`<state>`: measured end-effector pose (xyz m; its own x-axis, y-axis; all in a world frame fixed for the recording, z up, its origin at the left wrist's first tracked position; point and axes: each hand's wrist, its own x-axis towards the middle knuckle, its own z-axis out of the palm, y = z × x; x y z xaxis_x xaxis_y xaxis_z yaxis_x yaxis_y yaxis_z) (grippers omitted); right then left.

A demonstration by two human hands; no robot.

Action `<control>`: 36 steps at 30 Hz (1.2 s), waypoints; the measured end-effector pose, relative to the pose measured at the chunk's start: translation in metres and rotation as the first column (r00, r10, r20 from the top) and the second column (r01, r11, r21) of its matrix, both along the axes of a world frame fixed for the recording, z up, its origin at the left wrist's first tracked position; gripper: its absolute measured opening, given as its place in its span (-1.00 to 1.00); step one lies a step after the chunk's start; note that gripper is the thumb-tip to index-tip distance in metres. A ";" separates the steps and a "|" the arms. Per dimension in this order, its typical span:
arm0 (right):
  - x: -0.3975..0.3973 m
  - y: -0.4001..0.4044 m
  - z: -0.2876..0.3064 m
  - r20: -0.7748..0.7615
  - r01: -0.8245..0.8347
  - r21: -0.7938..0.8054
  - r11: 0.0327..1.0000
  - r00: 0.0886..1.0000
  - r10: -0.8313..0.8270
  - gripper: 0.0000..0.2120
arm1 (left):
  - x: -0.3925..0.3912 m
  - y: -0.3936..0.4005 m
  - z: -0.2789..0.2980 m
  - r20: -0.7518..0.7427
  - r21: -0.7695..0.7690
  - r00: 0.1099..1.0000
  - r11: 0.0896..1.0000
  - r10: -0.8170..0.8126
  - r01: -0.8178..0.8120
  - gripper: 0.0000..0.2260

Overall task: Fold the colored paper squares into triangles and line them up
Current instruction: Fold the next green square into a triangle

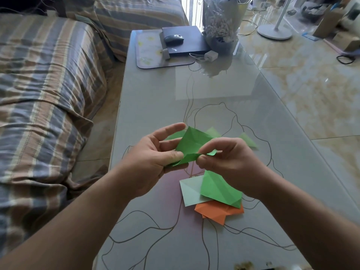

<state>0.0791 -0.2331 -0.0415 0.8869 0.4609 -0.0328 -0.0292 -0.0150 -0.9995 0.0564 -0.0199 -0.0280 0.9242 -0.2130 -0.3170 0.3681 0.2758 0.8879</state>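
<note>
Above the glass table I hold a creased green paper square [191, 142] between both hands. My left hand [153, 162] pinches its lower left edge with thumb and fingers. My right hand [231, 162] pinches its lower right corner, which curls over. Behind my hands, pale green folded triangles [248, 140] lie on the table, partly hidden. Near me lies a loose pile: a green sheet [218, 189] on top, a pale grey-green sheet [191, 192] to its left, and orange sheets [218, 212] underneath.
The glass table [224, 90] carries a mat [148, 51], a dark box with a mouse [173, 38], a white charger [210, 55] and a plastic bag [220, 22] at the far end. A striped sofa [42, 84] runs along the left. A fan base [274, 32] stands on the floor at right.
</note>
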 end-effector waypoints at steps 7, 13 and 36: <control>0.002 0.006 -0.005 -0.068 0.184 -0.048 0.982 0.980 -0.187 -0.78 | -0.001 -0.008 -0.004 -0.025 -0.065 0.994 0.992 0.110 -0.111 -0.55; 0.003 0.009 -0.006 -0.198 0.312 -0.004 0.950 0.931 -0.307 -0.87 | -0.001 -0.015 -0.005 -0.060 -0.129 0.987 0.979 0.151 -0.158 -0.67; 0.006 0.000 0.007 0.026 0.177 -0.161 0.971 0.984 -0.175 -0.73 | -0.006 -0.014 -0.011 0.276 0.127 0.943 0.965 0.186 -0.228 -0.85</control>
<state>0.0853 -0.2330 -0.0346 0.9542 0.2872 -0.0836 -0.0343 -0.1726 -0.9844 0.0502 -0.0334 -0.0390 0.9969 0.0246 -0.0744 0.0690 0.1724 0.9826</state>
